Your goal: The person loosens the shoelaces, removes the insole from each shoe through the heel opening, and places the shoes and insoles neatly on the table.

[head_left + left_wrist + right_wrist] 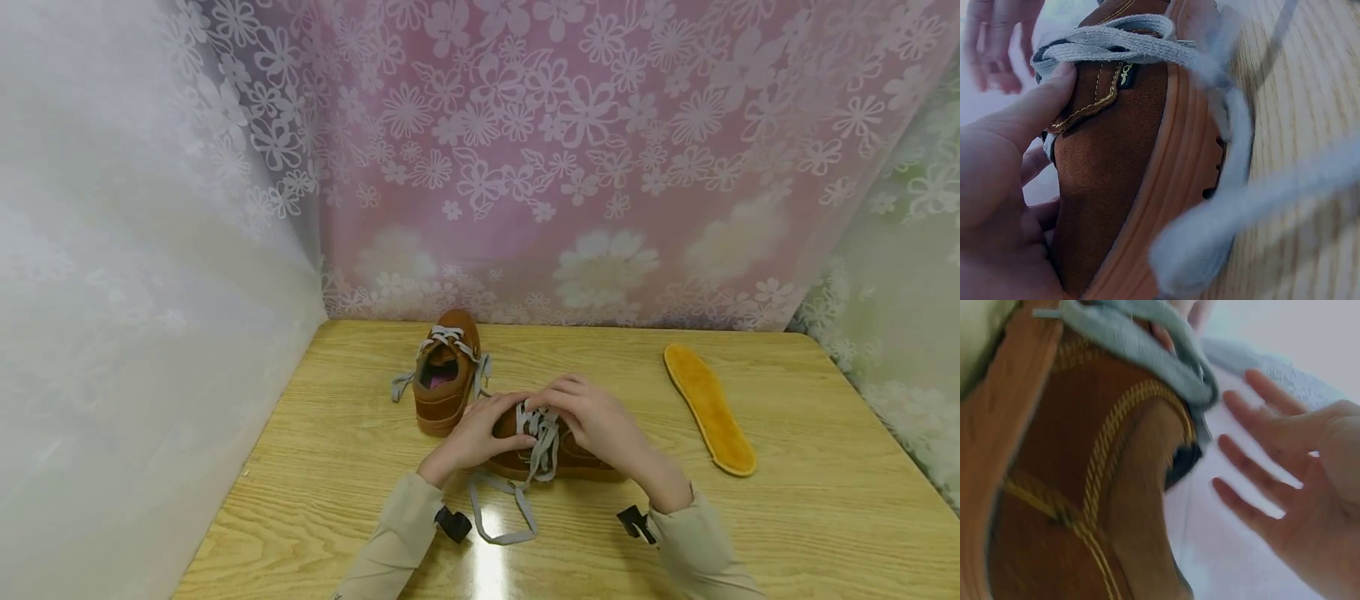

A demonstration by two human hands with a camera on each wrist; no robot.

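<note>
A brown suede shoe [1116,131] with grey laces [546,442] lies across the front of the table, its toe to the left. My left hand [480,433] grips the toe end, the thumb on the near side by the laces and the fingers over the far side. Above the laces and opening hovers my right hand [600,425]. In the right wrist view its fingers [1257,469] are spread and apart from the shoe. One lace end [502,540] loops down onto the table in front.
A matching brown shoe [442,410] stands at the back left, laces trailing on both sides. To the right lies a fuzzy orange insole [708,408]. The wooden table [810,500] meets flowered curtains [525,167] at the back and sides.
</note>
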